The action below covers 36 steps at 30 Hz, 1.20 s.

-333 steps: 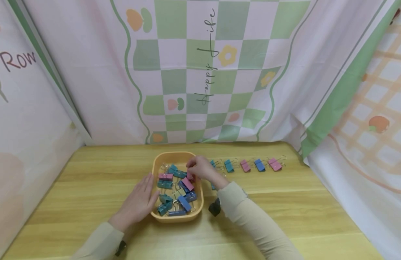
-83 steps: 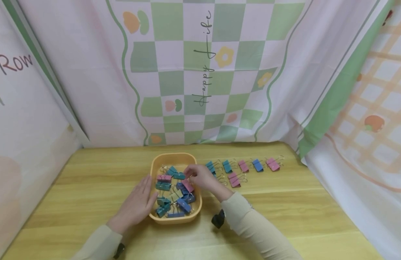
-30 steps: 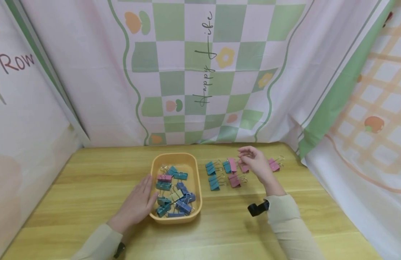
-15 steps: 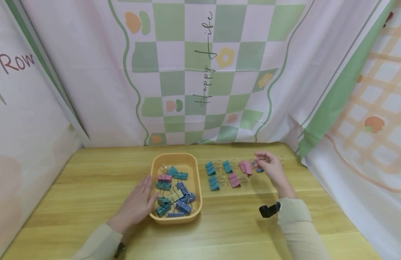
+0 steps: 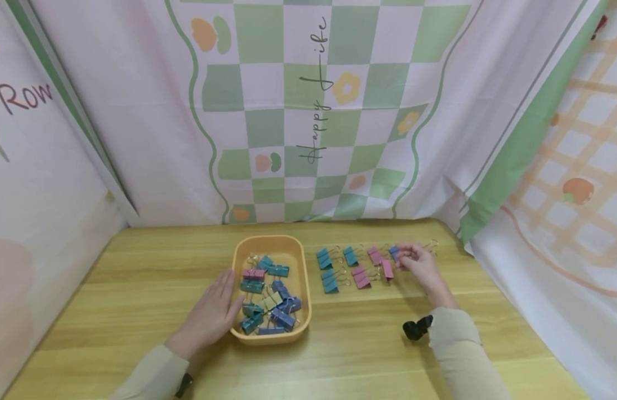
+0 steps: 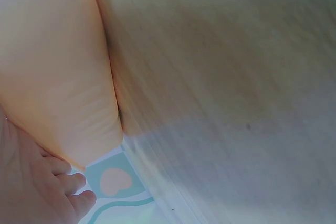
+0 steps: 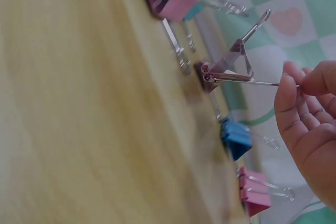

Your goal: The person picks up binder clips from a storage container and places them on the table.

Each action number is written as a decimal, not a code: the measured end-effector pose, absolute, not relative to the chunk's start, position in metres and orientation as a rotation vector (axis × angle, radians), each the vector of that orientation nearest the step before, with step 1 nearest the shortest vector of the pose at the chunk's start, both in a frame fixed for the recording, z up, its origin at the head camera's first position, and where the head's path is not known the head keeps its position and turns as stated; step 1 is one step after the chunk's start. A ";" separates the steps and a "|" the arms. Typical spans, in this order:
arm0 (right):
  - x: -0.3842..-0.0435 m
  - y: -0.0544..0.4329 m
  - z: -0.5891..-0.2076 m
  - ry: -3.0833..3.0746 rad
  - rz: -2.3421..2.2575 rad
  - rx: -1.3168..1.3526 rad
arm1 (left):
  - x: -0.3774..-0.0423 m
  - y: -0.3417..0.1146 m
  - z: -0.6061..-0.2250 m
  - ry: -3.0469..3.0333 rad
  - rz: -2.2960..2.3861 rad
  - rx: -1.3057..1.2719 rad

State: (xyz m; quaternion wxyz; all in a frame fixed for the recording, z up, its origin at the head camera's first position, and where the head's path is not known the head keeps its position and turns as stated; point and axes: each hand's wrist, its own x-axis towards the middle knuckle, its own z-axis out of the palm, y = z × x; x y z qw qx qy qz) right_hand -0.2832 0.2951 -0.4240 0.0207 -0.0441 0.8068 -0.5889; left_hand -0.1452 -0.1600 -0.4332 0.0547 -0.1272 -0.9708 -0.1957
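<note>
My right hand [image 5: 422, 272] pinches a wire handle of a pink binder clip [image 5: 387, 269], held just above the table in front of the back row of clips. In the right wrist view this binder clip [image 7: 239, 66] hangs in the air from thumb and fingertips. My left hand [image 5: 210, 311] rests with straight fingers against the left rim of a yellow-orange tray [image 5: 308, 311]. Teal, blue, pink and yellow binder clips lie jumbled in the tray. The left wrist view shows left fingers [image 6: 68, 182] along the tray's outer wall [image 6: 58, 66].
On the table, the back row has a teal clip [image 5: 324, 258], another teal clip [image 5: 350, 256], a pink clip [image 5: 375, 255] and a blue clip [image 5: 394, 253]; my hand hides its right end. In front lie a teal clip [image 5: 330, 281] and a pink clip [image 5: 361, 277]. A printed curtain [image 5: 268, 133] hangs behind.
A pink clip has joined the front row since the oldest frame. My right hand has carried another from the tray rightward, then lower toward the front row. The left hand stays put.
</note>
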 end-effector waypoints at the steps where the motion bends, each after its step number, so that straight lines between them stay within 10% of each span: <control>1: -0.284 0.296 -0.425 2.508 -1.812 -0.133 | -0.145 -0.160 -0.433 -2.948 -0.595 -0.386; 36: -0.288 0.301 -0.440 2.496 -1.810 0.193 | -0.145 -0.160 -0.434 -2.929 -0.596 -0.393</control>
